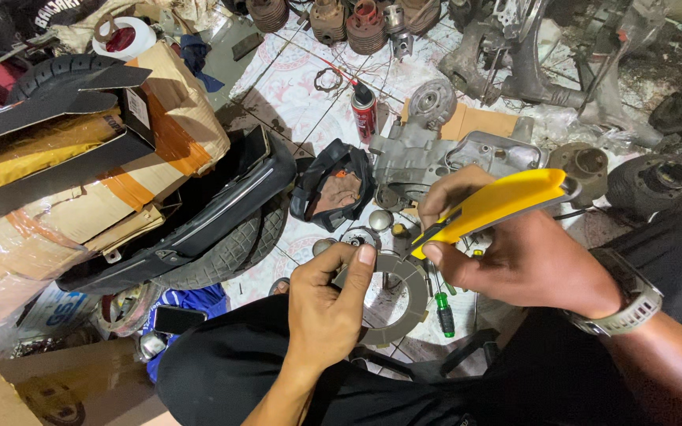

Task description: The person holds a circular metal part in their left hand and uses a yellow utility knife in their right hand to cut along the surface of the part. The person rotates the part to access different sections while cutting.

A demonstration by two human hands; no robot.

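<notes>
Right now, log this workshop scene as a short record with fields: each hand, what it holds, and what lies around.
left hand: pinches a grey ring-shaped plate by its rim, thumb on top
right hand: grips a yellow utility knife, tip at the plate's upper edge
wrist: grey watch on the right arm
floor below: green-handled screwdriver
beyond hands: grey engine casing, red spray can
left side: tyre, cardboard boxes
</notes>
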